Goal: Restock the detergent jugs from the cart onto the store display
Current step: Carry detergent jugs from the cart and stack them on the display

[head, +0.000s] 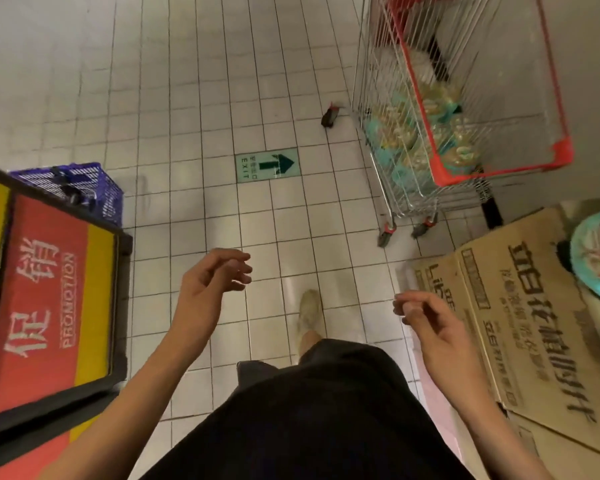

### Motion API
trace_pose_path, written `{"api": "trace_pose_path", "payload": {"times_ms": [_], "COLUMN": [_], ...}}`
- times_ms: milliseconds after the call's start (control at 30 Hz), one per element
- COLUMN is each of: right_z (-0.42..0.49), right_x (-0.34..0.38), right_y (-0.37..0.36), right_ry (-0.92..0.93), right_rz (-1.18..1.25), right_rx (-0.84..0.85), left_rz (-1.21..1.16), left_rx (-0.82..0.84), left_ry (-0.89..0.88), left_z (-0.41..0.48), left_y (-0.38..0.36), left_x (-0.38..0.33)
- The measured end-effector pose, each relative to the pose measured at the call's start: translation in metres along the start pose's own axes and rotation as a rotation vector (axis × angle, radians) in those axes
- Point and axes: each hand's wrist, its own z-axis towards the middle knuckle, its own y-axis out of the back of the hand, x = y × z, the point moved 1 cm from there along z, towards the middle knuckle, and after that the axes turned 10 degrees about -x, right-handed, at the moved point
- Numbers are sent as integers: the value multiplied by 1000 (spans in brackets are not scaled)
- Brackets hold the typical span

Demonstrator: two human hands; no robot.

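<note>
Our left hand (219, 271) and right hand (426, 317) hang empty, fingers loosely curled. At two o'clock, teal plastic jugs (463, 150) fill a red-rimmed wire cart (499, 172). We judge them heavy and slick, best gripped by handles.

Both our hands are up and empty over the white tiled floor (187, 98). Our left hand (215, 275) hovers, fingers loosely curled. Our right hand (426, 320) does likewise and holds nothing. Ahead of the right hand, well apart, stands the red-rimmed wire cart (381, 57), with blurred teal detergent jugs (440, 98) stacked inside. Just outside the right hand sit printed cardboard boxes (534, 323). Outside the left hand is a red-and-yellow PROMOTION sign (45, 299), with a blue crate (97, 188) beyond it. Ahead, between our hands, there's a green EXIT arrow (267, 165).
</note>
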Motion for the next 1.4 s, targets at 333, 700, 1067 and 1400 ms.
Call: {"api": "trace_pose_path", "payload": {"times_ms": [333, 700, 1067, 1400], "right_z": [241, 416, 500, 656], "right_x": [115, 179, 180, 148], "right_y": [-70, -109, -80, 4], "right_ry": [125, 43, -196, -301], "right_rz": [123, 175, 282, 341], "right_rx": [42, -254, -651, -750], "left_rz": [59, 137, 329, 406], "left_rx": [-42, 272, 861, 979], "left_ry": [14, -43, -228, -239], "left_z": [199, 469, 621, 689], "left_y": [-4, -110, -337, -538], "left_x": [-59, -156, -246, -280]}}
